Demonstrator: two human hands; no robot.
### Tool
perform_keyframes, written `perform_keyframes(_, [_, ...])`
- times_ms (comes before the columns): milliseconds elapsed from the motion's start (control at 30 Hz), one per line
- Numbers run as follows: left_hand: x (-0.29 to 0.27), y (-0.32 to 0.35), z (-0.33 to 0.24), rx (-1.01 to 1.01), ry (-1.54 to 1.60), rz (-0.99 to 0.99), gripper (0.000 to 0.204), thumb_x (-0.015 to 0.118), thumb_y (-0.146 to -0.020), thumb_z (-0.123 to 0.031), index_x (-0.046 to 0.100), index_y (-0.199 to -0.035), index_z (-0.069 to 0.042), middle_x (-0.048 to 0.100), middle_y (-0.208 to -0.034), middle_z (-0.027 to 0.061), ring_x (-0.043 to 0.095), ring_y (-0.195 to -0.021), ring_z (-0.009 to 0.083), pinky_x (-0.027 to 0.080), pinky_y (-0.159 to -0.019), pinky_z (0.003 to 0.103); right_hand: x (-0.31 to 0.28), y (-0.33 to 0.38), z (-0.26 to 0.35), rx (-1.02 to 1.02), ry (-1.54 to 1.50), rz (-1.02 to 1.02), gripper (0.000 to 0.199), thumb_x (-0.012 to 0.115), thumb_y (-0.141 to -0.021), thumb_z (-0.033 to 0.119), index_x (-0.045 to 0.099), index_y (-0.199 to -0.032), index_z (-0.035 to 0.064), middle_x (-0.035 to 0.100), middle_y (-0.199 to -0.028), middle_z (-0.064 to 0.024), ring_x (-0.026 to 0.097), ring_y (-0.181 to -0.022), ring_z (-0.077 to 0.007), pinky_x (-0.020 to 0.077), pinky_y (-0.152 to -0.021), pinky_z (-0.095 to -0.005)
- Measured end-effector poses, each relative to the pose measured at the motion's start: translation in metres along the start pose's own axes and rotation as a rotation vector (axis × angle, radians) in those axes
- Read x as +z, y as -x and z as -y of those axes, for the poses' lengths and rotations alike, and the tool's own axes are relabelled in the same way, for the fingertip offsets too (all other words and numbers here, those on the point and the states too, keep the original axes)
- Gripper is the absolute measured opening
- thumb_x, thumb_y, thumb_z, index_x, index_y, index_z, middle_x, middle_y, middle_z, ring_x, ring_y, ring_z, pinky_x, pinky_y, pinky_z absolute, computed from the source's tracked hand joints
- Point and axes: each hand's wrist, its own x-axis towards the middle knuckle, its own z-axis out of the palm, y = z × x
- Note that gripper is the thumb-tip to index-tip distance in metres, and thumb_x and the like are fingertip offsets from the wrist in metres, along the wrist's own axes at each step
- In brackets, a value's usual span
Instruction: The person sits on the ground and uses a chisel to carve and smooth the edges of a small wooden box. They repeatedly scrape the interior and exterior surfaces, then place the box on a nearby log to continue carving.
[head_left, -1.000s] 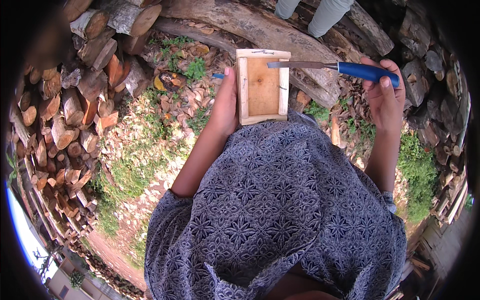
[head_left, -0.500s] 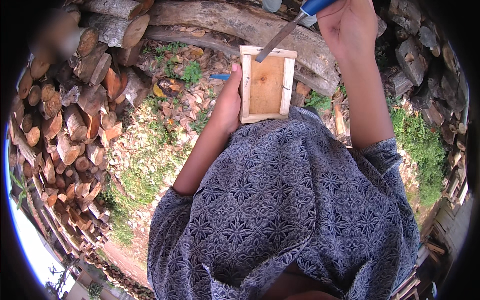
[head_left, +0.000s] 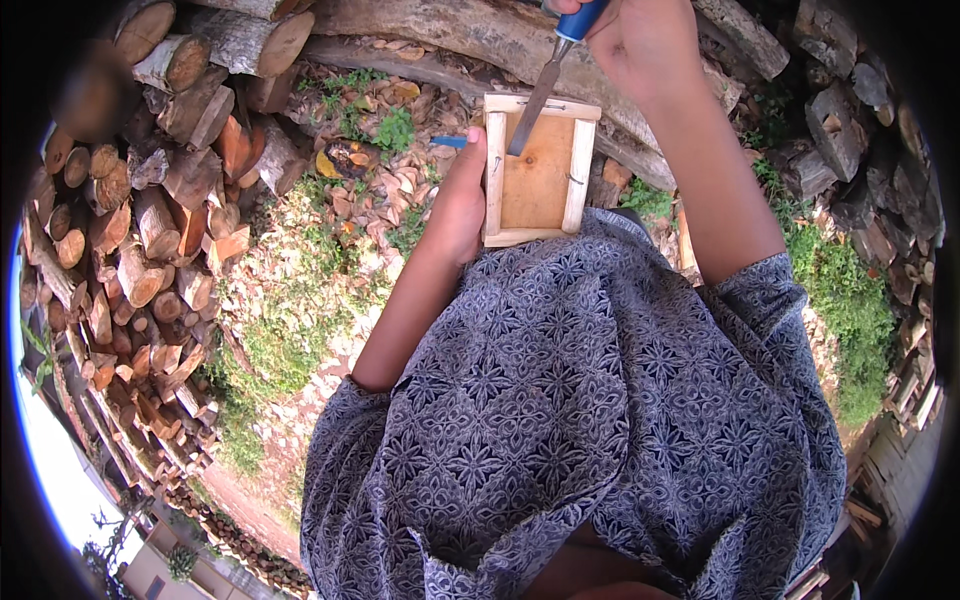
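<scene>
A small, shallow wooden box point(head_left: 579, 178) with a raised pale rim and a brown board inside rests against my lap. Bent nails or wires show on its rim. My left hand point(head_left: 460, 210) is closed on the box's left side, thumb along the edge and the other fingers hidden behind it. Above, my right hand point(head_left: 645, 45) grips the blue handle of a chisel point(head_left: 541, 97). Its flat metal blade slants down to the left across the far rim, the tip over the upper left of the board. Whether the tip touches the wood I cannot tell.
Stacked firewood point(head_left: 150, 235) rises on the left, and more split logs point(head_left: 835, 120) stand at right. Beyond the box lies a long, thick log point(head_left: 430, 35). Dry leaves and green weeds point(head_left: 395, 130) cover the ground. Left of the box shows a thin blue object point(head_left: 449, 141).
My right hand has moved left and lower with the chisel. The blade's tip has slid from near the far rim further down over the board. My left hand and the box have hardly moved.
</scene>
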Motion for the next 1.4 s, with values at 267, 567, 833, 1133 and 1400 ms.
perform_keyframes(267, [0.0, 0.005, 0.004, -0.003, -0.043, 0.008, 0.065, 0.028, -0.109, -0.051, 0.046, -0.142, 0.002, 0.062, -0.13, 0.02, 0.067, -0.115, 0.0283, 0.057, -0.097, 0.041, 0.0, 0.014, 0.0, -0.075, 0.025, 0.044, 0.016, 0.053, -0.107, 0.028, 0.046, -0.106, 0.0137, 0.049, -0.076, 0.0014, 0.047, -0.059, -0.0075, 0.0404, -0.052, -0.0247])
perform_keyframes(567, [0.001, 0.006, 0.013, -0.025, 0.031, -0.113, 0.063, 0.028, -0.109, -0.051, 0.041, -0.148, -0.003, 0.059, -0.135, 0.02, 0.064, -0.12, 0.0306, 0.054, -0.101, 0.046, 0.001, 0.005, 0.008, -0.155, 0.184, -0.2, 0.022, 0.055, -0.106, 0.03, 0.043, -0.097, 0.0142, 0.048, -0.072, 0.0033, 0.043, -0.051, -0.0066, 0.0372, -0.046, -0.0246])
perform_keyframes(833, [-0.017, -0.007, 0.023, -0.038, 0.332, 0.283, 0.071, 0.031, -0.106, -0.053, 0.033, -0.153, 0.0, 0.051, -0.144, 0.0257, 0.056, -0.128, 0.0405, 0.048, -0.106, 0.055, 0.006, 0.016, -0.001, 0.058, 0.268, -0.191, 0.024, 0.056, -0.105, 0.033, 0.044, -0.096, 0.0145, 0.047, -0.071, 0.0039, 0.041, -0.049, -0.0054, 0.0352, -0.043, -0.0229])
perform_keyframes(1133, [-0.01, -0.008, 0.027, -0.087, 0.294, 0.441, 0.096, 0.032, -0.095, -0.076, 0.022, -0.158, -0.003, 0.042, -0.149, 0.0289, 0.046, -0.133, 0.0537, 0.045, -0.107, 0.062, -0.003, 0.011, -0.002, 0.057, 0.276, -0.095, 0.025, 0.056, -0.105, 0.036, 0.047, -0.098, 0.0133, 0.045, -0.066, 0.0045, 0.039, -0.047, -0.005, 0.0335, -0.041, -0.0232])
perform_keyframes(1400, [-0.007, -0.008, 0.028, -0.129, 0.361, 0.397, 0.091, 0.034, -0.098, -0.071, 0.026, -0.155, 0.0, 0.051, -0.141, 0.0277, 0.058, -0.124, 0.0464, 0.052, -0.101, 0.057, 0.002, 0.013, 0.0, 0.102, 0.274, -0.064, 0.027, 0.057, -0.105, 0.036, 0.047, -0.097, 0.0124, 0.043, -0.065, 0.0047, 0.038, -0.045, -0.0049, 0.0318, -0.04, -0.0234])
